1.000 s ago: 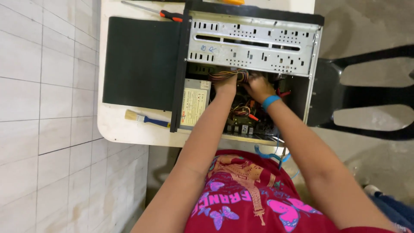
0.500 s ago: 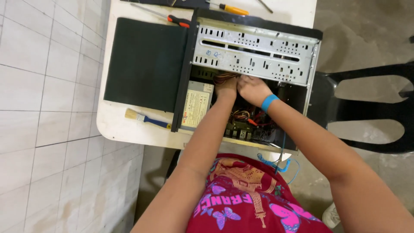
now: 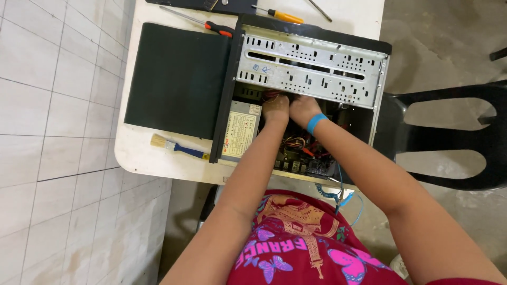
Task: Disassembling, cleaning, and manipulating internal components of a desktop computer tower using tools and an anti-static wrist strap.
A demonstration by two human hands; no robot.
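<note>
Both hands have slid up from the tangle of wires toward the drive cage since a second ago, and the view has dropped so more of the bench's far edge shows. Now the left hand (image 3: 275, 109) and the right hand (image 3: 302, 109), a blue band on its wrist, sit side by side and touching, knuckles up, tucked under the lower edge of the perforated metal drive cage (image 3: 311, 66) inside the open computer case (image 3: 309, 95). Their fingers are hidden beneath the cage, so I cannot tell whether they are closed on anything. The case lies on its side on the white bench (image 3: 138, 153), its black side panel (image 3: 177, 82) flat to the left. A grey power supply (image 3: 240, 131) sits just left of the left forearm, and coloured wires (image 3: 297, 143) lie on the board between the forearms. A small brush with a blue handle (image 3: 177, 148) rests near the bench's front edge; a red-handled screwdriver (image 3: 211, 25) and a yellow-handled one (image 3: 280, 15) lie at the far side. A black plastic chair (image 3: 449, 137) stands to the right.
</note>
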